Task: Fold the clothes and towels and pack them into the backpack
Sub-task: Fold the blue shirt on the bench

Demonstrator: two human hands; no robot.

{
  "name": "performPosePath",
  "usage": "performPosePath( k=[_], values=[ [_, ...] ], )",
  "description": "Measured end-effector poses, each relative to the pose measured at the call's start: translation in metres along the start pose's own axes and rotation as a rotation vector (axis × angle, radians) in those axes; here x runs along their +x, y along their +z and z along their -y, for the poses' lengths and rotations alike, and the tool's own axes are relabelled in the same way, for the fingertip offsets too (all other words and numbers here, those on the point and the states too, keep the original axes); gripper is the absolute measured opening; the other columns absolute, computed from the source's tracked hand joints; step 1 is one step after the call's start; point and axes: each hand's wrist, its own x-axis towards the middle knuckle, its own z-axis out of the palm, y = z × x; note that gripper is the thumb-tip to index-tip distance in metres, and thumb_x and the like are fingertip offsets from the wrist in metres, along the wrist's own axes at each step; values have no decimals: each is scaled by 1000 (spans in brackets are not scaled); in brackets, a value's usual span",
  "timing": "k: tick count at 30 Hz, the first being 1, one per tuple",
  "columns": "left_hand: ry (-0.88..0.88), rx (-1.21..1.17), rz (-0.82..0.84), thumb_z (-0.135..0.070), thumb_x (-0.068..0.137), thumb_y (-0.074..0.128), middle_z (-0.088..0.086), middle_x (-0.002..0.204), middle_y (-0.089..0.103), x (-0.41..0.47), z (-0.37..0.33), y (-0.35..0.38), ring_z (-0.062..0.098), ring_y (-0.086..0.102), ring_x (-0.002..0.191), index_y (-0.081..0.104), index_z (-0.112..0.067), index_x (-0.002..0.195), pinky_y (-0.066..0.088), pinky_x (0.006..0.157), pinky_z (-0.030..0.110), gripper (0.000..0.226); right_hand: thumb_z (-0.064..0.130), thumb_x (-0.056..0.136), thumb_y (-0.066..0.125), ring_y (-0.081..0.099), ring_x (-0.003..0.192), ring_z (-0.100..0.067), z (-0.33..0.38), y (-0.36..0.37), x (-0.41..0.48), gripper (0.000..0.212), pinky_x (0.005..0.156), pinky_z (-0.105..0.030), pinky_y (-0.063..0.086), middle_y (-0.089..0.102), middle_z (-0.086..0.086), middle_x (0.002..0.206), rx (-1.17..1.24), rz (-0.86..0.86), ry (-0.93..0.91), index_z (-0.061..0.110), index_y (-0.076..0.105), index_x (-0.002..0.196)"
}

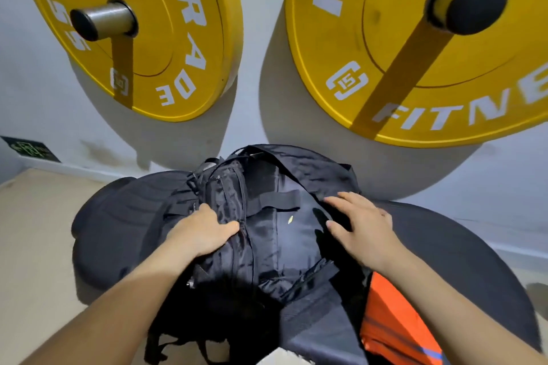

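Nearest the lens, at the lower right of the frame, one orange garment (pixel 391 320) with a blue stripe lies partly under the right forearm, just beside the single black backpack (pixel 267 234). The backpack sits in the lower middle of the frame with its main compartment gaping open and its dark lining showing. The left hand (pixel 204 231) grips the bag's front panel, fingers curled over the fabric and thumb laid across it. The right hand (pixel 360 227) lies flat on the far rim of the opening, its fingers spread wide and holding nothing. Both bag and garment rest on a dark padded surface (pixel 450 249) with rounded edges that spans the middle of the frame. To the left of it lies a pale beige floor (pixel 32 240). Behind stands a white wall (pixel 261 38), scuffed near its base, with one small green sign (pixel 29 149) at the middle left edge. Two yellow weight plates hang on the wall, one at the upper left (pixel 154 38) and one at the upper right (pixel 400 74), each on its own metal peg with a black cap, making two pegs (pixel 103 19) in all.
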Motion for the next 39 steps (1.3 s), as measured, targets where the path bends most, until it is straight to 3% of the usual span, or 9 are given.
performPosePath(
  k=[5, 7, 11, 15, 22, 24, 28, 35, 39],
  values=[
    [624, 398, -581, -29, 89, 56, 7, 141, 41, -30, -57, -16, 30, 43, 122, 36, -16, 143, 48, 88, 43, 59, 28, 88, 60, 46, 127, -26, -56, -11, -27, 49, 94, -36, 43, 54, -3, 134, 273, -268, 400, 22, 48, 135],
    [900, 374, -356, -17, 91, 48, 2, 121, 55, -47, -94, -5, 24, 50, 110, 57, -20, 125, 49, 86, 41, 36, 46, 86, 59, 40, 131, -36, -87, -11, -41, 71, 98, -47, 41, 45, -12, 142, 156, -95, 654, 22, 31, 146],
    [875, 200, 96, -8, 85, 45, 7, 96, 64, -74, -161, 83, 31, 61, 94, 65, -13, 92, 51, 74, 39, 21, 56, 84, 61, 37, 134, -36, -116, 2, -71, 91, 106, -40, 32, 39, -21, 145, 204, 138, 899, 8, 18, 148],
    [665, 153, 224, -23, 94, 49, 13, 121, 42, -94, -175, 177, 40, 50, 107, 36, -26, 138, 43, 92, 45, 45, 51, 76, 70, 41, 127, -40, -110, 17, -84, 79, 101, -41, 38, 41, -21, 136, 216, 114, 992, 5, 37, 130],
    [410, -351, 269, 0, 71, 51, 0, 79, 53, -104, -183, 191, 21, 62, 73, 46, -38, 111, 46, 66, 30, 56, 21, 69, 81, 53, 114, -33, -98, 22, -93, 76, 87, -31, 43, 51, -20, 126, 488, 107, 944, 5, 39, 131],
    [407, -581, 363, 7, 68, 48, -2, 66, 51, -105, -182, 176, 9, 47, 45, 57, -31, 101, 39, 51, 25, 51, 18, 55, 90, 62, 104, -31, -105, 16, -97, 88, 87, -35, 49, 62, -18, 117, 825, 94, 974, -1, 46, 129],
    [481, -869, 402, 14, 74, 54, -1, 81, 60, -104, -183, 124, 6, 51, 58, 65, -26, 99, 42, 57, 19, 49, 25, 67, 78, 66, 99, -35, -101, -12, -105, 57, 92, -41, 47, 70, -22, 106, 1468, 260, 839, -5, 64, 113],
    [572, -1141, 438, 5, 89, 57, 2, 86, 68, -89, -141, 23, 17, 63, 75, 61, -23, 105, 51, 71, 31, 32, 12, 86, 63, 68, 101, -33, -26, -64, -46, 31, 89, -47, 53, 71, -15, 110, 1469, 232, 399, 11, 63, 117],
    [376, -541, -173, -17, 91, 54, -3, 81, 55, -40, -84, -3, 20, 55, 80, 55, -30, 89, 46, 73, 33, 13, 2, 85, 66, 69, 94, -27, 24, -51, 13, 32, 91, -50, 52, 73, -5, 100, 1012, 86, 225, 24, 60, 107]
  ],
)
